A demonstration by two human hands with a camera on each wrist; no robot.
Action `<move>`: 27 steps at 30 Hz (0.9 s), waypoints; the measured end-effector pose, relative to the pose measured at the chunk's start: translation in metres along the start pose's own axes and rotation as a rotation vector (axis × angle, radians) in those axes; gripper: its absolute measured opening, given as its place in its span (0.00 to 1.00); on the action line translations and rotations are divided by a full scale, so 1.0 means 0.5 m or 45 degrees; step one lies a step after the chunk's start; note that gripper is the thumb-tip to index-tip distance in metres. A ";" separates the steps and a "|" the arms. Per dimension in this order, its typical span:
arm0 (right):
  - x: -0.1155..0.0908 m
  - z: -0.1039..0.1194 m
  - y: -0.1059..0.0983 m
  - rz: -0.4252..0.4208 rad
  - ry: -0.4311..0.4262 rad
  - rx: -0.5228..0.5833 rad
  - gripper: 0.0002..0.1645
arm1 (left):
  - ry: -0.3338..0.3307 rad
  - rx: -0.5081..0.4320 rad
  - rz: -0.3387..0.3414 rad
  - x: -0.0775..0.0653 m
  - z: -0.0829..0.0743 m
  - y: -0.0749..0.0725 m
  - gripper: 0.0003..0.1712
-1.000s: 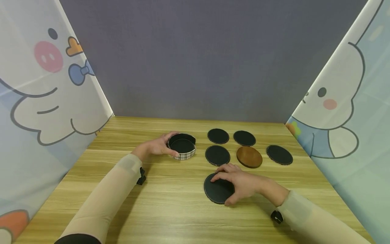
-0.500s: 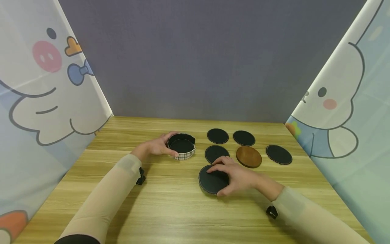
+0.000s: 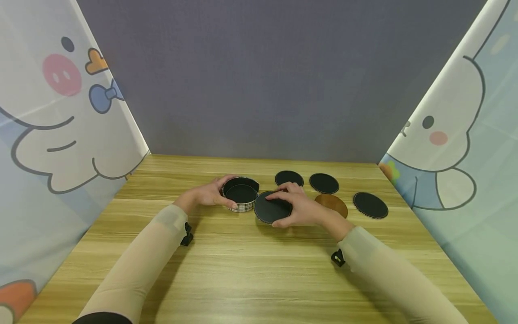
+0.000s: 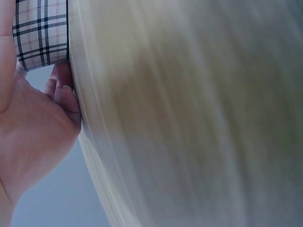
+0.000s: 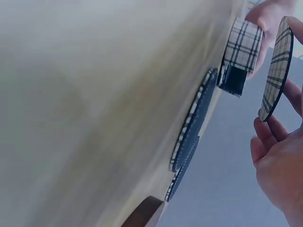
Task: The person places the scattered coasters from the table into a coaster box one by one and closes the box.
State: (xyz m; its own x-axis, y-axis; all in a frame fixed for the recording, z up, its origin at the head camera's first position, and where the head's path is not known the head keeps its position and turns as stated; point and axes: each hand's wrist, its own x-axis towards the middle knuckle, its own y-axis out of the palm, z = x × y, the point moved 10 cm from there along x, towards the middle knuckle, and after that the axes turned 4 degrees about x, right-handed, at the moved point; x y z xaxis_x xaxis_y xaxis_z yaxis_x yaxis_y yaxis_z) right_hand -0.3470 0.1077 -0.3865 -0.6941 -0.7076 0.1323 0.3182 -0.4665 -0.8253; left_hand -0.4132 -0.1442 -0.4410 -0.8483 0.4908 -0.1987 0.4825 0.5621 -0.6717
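With thumb and fingers around its side, my left hand holds a round plaid coaster holder, black inside and notched at the right of its rim. My right hand pinches a round coaster by its edges, black on top; in the right wrist view the coaster's plaid underside shows, raised above the table. In the head view it sits just right of the holder and hides another coaster. The left wrist view shows the holder's plaid wall beside my palm.
Black coasters lie flat at the back, one near the middle and one to its right. Another coaster lies at the far right. A brown wooden disc is partly behind my right hand. A grey panel closes off the back.
My right hand has lifted the coaster from the table's front middle and carried it back and left, close to the holder. My left hand stays on the holder.
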 end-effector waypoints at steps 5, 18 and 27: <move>0.041 -0.008 -0.010 -0.032 0.019 0.000 0.44 | -0.006 0.000 0.007 0.001 0.003 0.000 0.71; 0.129 -0.026 0.008 0.005 0.130 -0.030 0.45 | -0.019 -0.010 0.025 0.003 0.006 0.002 0.71; 0.178 -0.023 0.035 0.023 0.152 -0.036 0.45 | -0.060 -0.012 0.027 0.013 0.021 0.002 0.77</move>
State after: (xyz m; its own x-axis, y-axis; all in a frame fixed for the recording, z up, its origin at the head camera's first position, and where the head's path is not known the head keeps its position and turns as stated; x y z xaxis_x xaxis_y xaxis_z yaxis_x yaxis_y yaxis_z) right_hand -0.4107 0.0429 -0.3954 -0.7610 -0.6467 0.0524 0.3141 -0.4379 -0.8424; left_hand -0.4205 -0.1477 -0.4504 -0.8471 0.4709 -0.2463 0.5023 0.5585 -0.6601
